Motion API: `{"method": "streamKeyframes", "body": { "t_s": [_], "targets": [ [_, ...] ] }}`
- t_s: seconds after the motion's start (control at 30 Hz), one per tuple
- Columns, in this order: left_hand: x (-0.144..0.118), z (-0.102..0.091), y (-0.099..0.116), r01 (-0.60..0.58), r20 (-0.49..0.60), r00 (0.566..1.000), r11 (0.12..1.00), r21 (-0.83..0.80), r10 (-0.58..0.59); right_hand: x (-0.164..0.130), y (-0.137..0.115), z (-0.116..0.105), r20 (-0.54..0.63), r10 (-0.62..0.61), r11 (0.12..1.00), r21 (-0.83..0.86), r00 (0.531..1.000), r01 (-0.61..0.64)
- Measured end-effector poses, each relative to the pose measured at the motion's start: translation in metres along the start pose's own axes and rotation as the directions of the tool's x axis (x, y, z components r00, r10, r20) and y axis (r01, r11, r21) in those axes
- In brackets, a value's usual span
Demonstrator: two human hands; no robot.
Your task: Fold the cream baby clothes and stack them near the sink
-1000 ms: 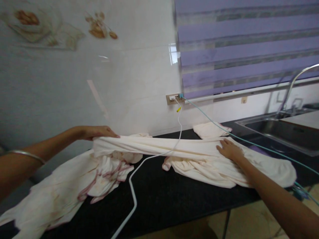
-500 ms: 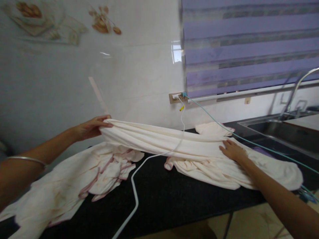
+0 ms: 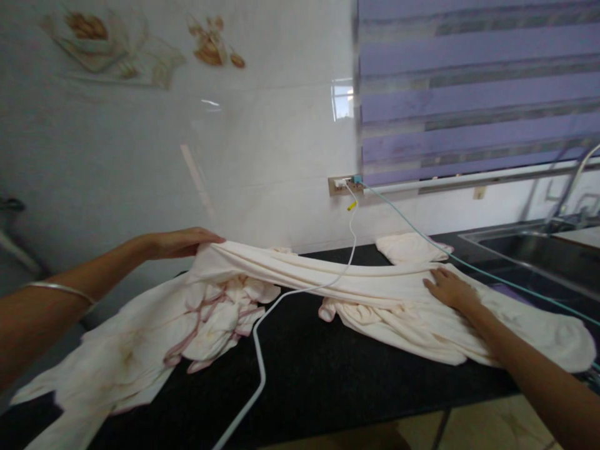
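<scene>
A long cream cloth (image 3: 304,272) stretches across the black countertop (image 3: 309,375). My left hand (image 3: 180,242) grips its left end, held a little above the counter. My right hand (image 3: 450,290) lies flat on the cloth's right part, pressing it down. Under the left end lies a bunched piece with pink trim (image 3: 210,319), and more cream fabric (image 3: 94,369) spreads toward the front left. A white cable (image 3: 262,350) crosses over the stretched cloth and runs down the counter.
A wall socket (image 3: 344,184) holds the white cable and a teal cable (image 3: 469,265) that runs right. A folded cream piece (image 3: 407,247) lies at the back. A steel sink (image 3: 539,247) with a tap is at the right. Purple blinds (image 3: 478,94) hang above.
My left hand lifted the cloth's left end half a second ago and has now lowered it slightly. My right hand stays pressed on the cloth. The view has shifted left.
</scene>
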State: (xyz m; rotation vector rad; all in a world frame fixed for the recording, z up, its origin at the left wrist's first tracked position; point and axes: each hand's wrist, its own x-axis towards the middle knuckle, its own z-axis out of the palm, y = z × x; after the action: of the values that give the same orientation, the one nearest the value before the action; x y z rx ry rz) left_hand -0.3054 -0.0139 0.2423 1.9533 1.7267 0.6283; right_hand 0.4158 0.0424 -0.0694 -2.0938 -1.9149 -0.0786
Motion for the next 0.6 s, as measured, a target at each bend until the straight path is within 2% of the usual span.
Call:
{"method": "streamKeyframes", "body": {
  "t_s": [0.1,0.17,0.27,0.37,0.5,0.57,0.6],
  "targets": [
    [-0.003,-0.004,0.005,-0.052,0.060,0.996,0.964,-0.260,0.070,0.000,0.000,0.000,0.012,-0.006,1.000,-0.009,1.000,0.006],
    [-0.007,-0.008,0.009,-0.055,0.029,0.997,0.958,-0.282,0.065,0.000,0.000,-0.001,0.015,-0.008,1.000,-0.011,1.000,0.008],
    [-0.013,-0.017,0.014,-0.001,0.055,0.998,0.977,-0.212,0.013,-0.002,-0.001,-0.002,0.002,-0.005,1.000,-0.009,1.000,0.005],
    [-0.017,-0.027,0.015,0.160,0.141,0.980,0.978,-0.131,-0.141,-0.002,-0.001,-0.001,-0.005,-0.006,1.000,-0.009,1.000,0.006],
    [-0.021,-0.037,0.001,0.439,0.123,0.891,0.898,0.017,-0.438,0.001,0.001,0.002,0.011,-0.001,1.000,-0.026,1.000,0.002],
    [-0.023,-0.040,-0.010,0.454,0.141,0.878,0.889,0.059,-0.457,0.002,0.003,0.005,0.013,0.004,0.999,-0.034,1.000,-0.003],
    [-0.024,-0.040,-0.015,0.418,0.144,0.894,0.906,0.072,-0.424,0.003,0.004,0.006,0.012,0.003,0.999,-0.037,1.000,-0.002]
  ]
}}
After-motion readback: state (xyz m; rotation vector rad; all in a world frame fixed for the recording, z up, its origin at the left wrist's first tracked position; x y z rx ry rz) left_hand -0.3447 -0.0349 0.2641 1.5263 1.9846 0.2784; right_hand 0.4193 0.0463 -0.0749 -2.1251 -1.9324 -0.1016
